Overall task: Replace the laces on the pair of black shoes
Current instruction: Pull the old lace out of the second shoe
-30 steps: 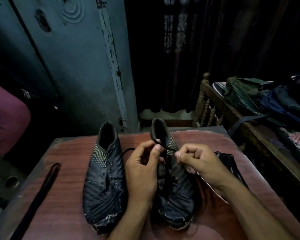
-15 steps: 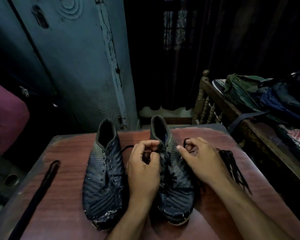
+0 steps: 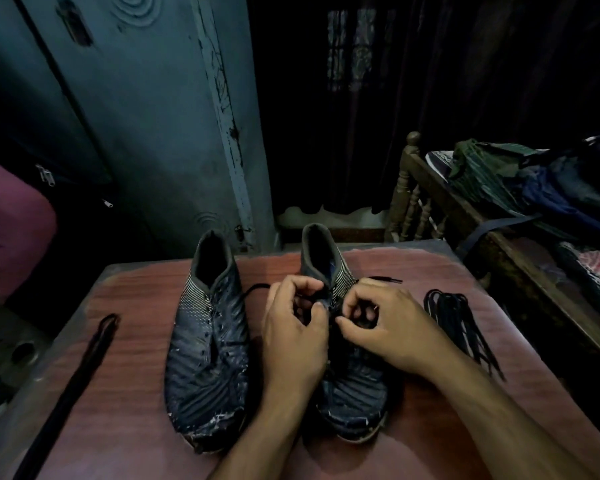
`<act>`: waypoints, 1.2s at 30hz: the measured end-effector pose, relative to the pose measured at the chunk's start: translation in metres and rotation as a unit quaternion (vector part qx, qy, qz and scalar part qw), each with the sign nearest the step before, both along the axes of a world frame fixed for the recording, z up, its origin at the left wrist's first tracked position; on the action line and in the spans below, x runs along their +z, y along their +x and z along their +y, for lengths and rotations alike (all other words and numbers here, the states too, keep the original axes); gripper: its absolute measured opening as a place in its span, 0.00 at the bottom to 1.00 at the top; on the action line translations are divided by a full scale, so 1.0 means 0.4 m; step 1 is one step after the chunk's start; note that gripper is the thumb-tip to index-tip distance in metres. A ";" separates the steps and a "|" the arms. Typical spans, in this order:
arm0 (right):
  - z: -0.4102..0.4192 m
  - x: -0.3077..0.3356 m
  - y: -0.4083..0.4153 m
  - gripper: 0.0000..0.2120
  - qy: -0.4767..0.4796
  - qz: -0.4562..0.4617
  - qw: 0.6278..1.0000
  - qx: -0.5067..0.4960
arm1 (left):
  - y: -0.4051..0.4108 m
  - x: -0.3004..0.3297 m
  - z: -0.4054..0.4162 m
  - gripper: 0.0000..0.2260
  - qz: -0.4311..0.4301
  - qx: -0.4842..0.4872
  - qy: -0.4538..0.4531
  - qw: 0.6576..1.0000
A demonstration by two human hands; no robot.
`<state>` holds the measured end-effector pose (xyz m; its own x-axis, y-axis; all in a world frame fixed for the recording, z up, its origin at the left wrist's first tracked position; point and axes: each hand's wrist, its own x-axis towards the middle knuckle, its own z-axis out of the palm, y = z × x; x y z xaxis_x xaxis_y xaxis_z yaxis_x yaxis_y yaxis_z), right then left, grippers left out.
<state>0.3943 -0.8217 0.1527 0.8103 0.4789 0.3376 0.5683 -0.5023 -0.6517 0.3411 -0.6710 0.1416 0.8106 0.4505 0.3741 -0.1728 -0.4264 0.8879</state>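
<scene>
Both my left hand [image 3: 293,327] and right hand [image 3: 381,327] pinch the lace [image 3: 381,279] over the right shoe [image 3: 354,393]; I should pull evenly, ends outward.

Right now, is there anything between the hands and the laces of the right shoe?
Nothing visible stands in the way. The left hand and the right hand are both already on the lace at the upper eyelets of the right shoe. The left shoe lies apart beside them.
</scene>
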 end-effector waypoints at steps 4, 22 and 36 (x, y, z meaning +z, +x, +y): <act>-0.004 0.002 0.011 0.09 0.067 0.034 0.993 -0.087 | -0.002 0.000 -0.001 0.16 -0.008 0.005 0.018 1.000; -0.010 -0.002 0.020 0.09 0.028 0.004 0.985 -0.173 | 0.003 -0.004 0.005 0.16 0.078 0.030 -0.007 0.996; -0.025 0.007 0.022 0.09 0.013 0.002 0.979 -0.205 | -0.009 0.023 0.005 0.22 0.052 0.009 -0.121 0.991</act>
<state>0.4030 -0.8319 0.1556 0.9342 0.1041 0.3411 0.3191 -0.6712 -0.6691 0.3375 -0.6690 0.1506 0.8305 0.5314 0.1669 -0.0685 -0.1999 0.9774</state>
